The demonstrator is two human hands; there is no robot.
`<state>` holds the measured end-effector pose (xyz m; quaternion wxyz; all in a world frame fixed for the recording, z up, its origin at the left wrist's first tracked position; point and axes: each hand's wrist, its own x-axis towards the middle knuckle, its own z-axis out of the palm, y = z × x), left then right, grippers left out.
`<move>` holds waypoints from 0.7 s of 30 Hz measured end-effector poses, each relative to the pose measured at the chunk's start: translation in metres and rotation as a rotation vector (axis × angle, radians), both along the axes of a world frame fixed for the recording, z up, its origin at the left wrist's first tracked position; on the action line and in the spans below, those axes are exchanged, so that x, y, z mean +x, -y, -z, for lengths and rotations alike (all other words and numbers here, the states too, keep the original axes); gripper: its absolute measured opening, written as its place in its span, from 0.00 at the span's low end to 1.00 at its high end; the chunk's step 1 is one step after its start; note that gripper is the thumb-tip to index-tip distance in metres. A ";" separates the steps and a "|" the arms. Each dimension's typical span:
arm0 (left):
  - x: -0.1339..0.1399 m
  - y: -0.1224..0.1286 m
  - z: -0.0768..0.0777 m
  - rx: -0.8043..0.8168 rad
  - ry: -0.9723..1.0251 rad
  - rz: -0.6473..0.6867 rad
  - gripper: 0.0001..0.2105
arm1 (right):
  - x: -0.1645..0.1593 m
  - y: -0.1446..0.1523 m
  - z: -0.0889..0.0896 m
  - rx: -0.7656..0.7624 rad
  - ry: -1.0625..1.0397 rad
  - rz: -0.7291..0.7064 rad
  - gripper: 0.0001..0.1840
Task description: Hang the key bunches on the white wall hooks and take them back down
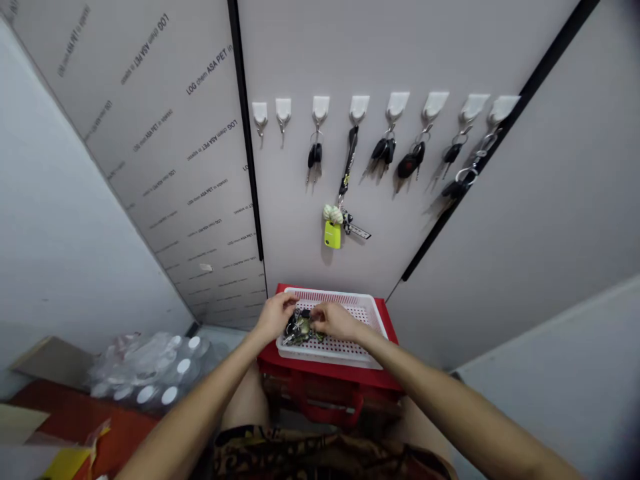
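Bending over the white basket (320, 355) with left hand (278, 315) and right hand (332, 320) curled at the bunched keys (300, 328) in its left part, we cannot tell whether either grasps any, but judge them light, stiff, slightly slippery, prone to tangling, best pinched by their heads.

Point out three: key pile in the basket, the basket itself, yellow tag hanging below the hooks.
Key pile (301, 329): head view, on the middle of the heap.
Basket (325, 359): head view, on its near wall.
Yellow tag (333, 236): head view, on its flat front.
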<state>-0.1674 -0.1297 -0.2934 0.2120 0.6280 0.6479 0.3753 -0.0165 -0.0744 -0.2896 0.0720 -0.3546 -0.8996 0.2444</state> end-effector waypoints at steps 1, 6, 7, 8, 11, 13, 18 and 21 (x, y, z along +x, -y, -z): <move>0.000 0.000 0.002 0.010 -0.028 0.009 0.11 | -0.001 0.002 0.006 0.043 0.039 0.051 0.10; 0.003 -0.003 0.007 0.023 -0.187 0.040 0.11 | -0.007 0.003 0.014 0.093 0.129 0.211 0.11; 0.004 -0.004 0.008 0.027 -0.216 0.035 0.11 | -0.009 0.003 0.014 0.099 0.096 0.198 0.11; 0.005 -0.004 0.009 0.032 -0.240 0.033 0.11 | -0.010 0.003 0.015 0.108 0.059 0.181 0.10; 0.006 -0.004 0.010 0.039 -0.270 0.036 0.11 | -0.012 0.002 0.016 0.097 -0.007 0.165 0.10; 0.006 -0.004 0.009 0.035 -0.256 0.046 0.11 | -0.013 0.001 0.017 0.068 0.007 0.186 0.11; 0.004 -0.003 0.007 0.025 -0.179 0.043 0.11 | -0.012 -0.004 0.015 0.050 -0.001 0.238 0.09; 0.002 -0.004 0.005 0.014 -0.080 0.041 0.12 | -0.009 -0.010 0.002 -0.050 -0.158 0.246 0.10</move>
